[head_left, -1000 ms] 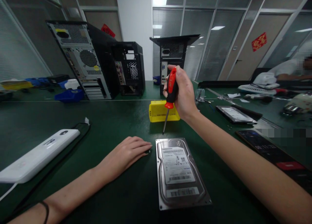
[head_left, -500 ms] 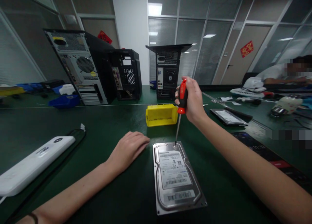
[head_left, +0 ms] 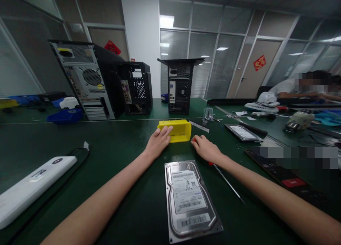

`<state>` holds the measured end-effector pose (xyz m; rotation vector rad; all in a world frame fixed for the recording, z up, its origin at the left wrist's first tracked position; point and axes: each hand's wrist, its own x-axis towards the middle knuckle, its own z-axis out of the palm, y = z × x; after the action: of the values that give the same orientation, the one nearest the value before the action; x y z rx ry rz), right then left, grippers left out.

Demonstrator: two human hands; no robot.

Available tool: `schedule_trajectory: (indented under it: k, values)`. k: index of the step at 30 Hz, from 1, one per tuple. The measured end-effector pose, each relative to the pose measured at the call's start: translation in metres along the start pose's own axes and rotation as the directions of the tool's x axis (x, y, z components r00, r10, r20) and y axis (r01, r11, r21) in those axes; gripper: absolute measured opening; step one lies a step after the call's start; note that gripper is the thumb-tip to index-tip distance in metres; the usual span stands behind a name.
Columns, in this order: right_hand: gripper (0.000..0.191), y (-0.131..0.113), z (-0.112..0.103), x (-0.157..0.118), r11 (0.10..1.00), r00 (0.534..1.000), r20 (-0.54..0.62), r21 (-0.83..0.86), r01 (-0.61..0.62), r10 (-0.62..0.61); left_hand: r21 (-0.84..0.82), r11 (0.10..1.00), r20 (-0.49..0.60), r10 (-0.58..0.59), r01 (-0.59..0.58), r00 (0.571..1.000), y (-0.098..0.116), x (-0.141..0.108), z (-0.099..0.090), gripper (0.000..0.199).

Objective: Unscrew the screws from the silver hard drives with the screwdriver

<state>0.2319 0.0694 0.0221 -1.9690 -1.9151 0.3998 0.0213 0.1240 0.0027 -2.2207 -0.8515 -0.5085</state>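
Note:
A silver hard drive [head_left: 190, 198] with a white label lies on the green table. Behind it stands a small yellow bin [head_left: 181, 131]. The fingers of my left hand [head_left: 157, 142] are apart and reach over the bin's left front edge; I see nothing held in them. My right hand [head_left: 206, 148] is closed round the handle of a red and black screwdriver [head_left: 229, 184], right of the bin. The screwdriver lies low over the table, its shaft slanting toward the front right, away from the drive.
Computer cases [head_left: 93, 78] stand at the back left, another [head_left: 179, 86] behind the bin. A white power bank-like block [head_left: 37, 174] and black cable lie left. Another drive [head_left: 242, 132] and a dark board [head_left: 282, 174] lie right. A person [head_left: 287, 86] sits at the far right.
My right hand has lowered the screwdriver off the drive to the right of the bin, its tip now pointing toward the front right. My left hand has moved forward onto the yellow bin.

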Motion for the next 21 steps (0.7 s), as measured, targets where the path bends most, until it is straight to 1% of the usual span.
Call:
schedule_trajectory:
  k: [2, 5, 8, 11, 15, 21]
  values:
    - [0.029, -0.004, 0.003, -0.005, 0.991, 0.998, -0.042, -0.13, 0.033, -0.038, 0.026, 1.0, 0.008, 0.015, -0.015, 1.0, 0.0, -0.002, 0.006, 0.028]
    - [0.027, -0.012, 0.005, -0.011, 0.959, 0.99, -0.063, -0.263, 0.106, -0.126, 0.052, 0.998, 0.019, 0.018, -0.019, 1.0, -0.002, -0.004, 0.013, 0.029]
    - [0.027, -0.017, 0.005, -0.013, 0.925, 0.98, -0.066, -0.348, 0.156, -0.19, 0.067, 0.998, 0.022, -0.001, 0.0, 1.0, -0.004, -0.005, 0.017, 0.027]
    - [0.031, -0.021, 0.001, -0.009, 0.899, 0.972, -0.087, -0.406, 0.166, -0.219, 0.068, 0.997, 0.016, -0.034, 0.033, 0.999, -0.005, -0.004, 0.019, 0.027]
    - [0.032, -0.029, -0.004, 0.006, 0.878, 0.979, -0.053, -0.454, 0.152, -0.197, 0.051, 0.998, 0.016, -0.04, 0.039, 0.999, -0.003, -0.003, 0.018, 0.026]
    - [0.033, -0.049, -0.001, 0.03, 0.853, 0.993, 0.078, -0.509, 0.116, -0.089, 0.03, 0.998, 0.013, -0.058, 0.057, 0.998, -0.002, -0.003, 0.014, 0.028]
